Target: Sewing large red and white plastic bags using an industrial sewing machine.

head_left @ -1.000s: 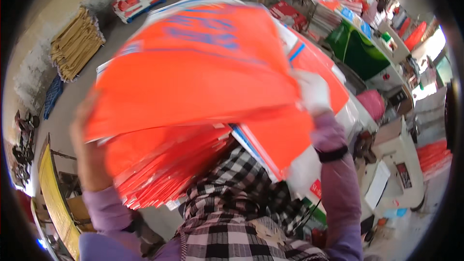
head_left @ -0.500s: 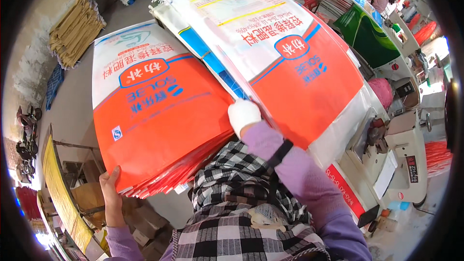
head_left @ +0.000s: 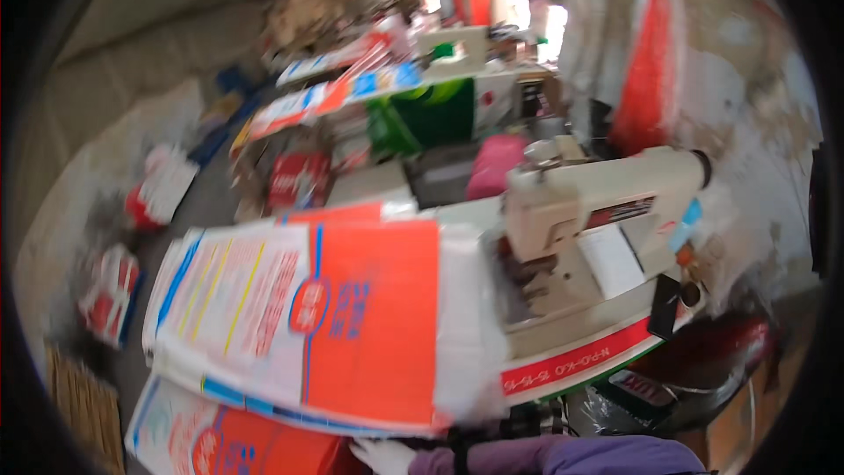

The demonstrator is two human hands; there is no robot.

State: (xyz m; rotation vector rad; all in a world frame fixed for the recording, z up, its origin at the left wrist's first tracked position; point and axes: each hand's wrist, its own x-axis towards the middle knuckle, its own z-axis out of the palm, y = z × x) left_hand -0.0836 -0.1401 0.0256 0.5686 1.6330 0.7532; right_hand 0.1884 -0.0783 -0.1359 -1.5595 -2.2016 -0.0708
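Note:
A stack of orange and white woven bags (head_left: 352, 325) lies flat on a white table (head_left: 571, 361) with a red stripe along its edge, just left of a cream sewing machine (head_left: 598, 202). A second orange and white bag pile (head_left: 237, 440) shows below it at the lower left. My right hand (head_left: 382, 456), in a white glove with a purple sleeve, sits at the near edge of the top stack. The picture is blurred and its grip is unclear. My left hand is out of view.
Behind the table stand more bag stacks, a green bag pile (head_left: 422, 119) and a pink object (head_left: 497, 163). Bundles of bags (head_left: 163, 185) lie on the grey floor at left. A brown stack (head_left: 79, 396) is at the lower left. A red bag hangs at the right wall (head_left: 646, 62).
The bags I held up in both hands now lie flat beside the sewing machine. The view has swung toward the table, and my left hand has dropped out of sight.

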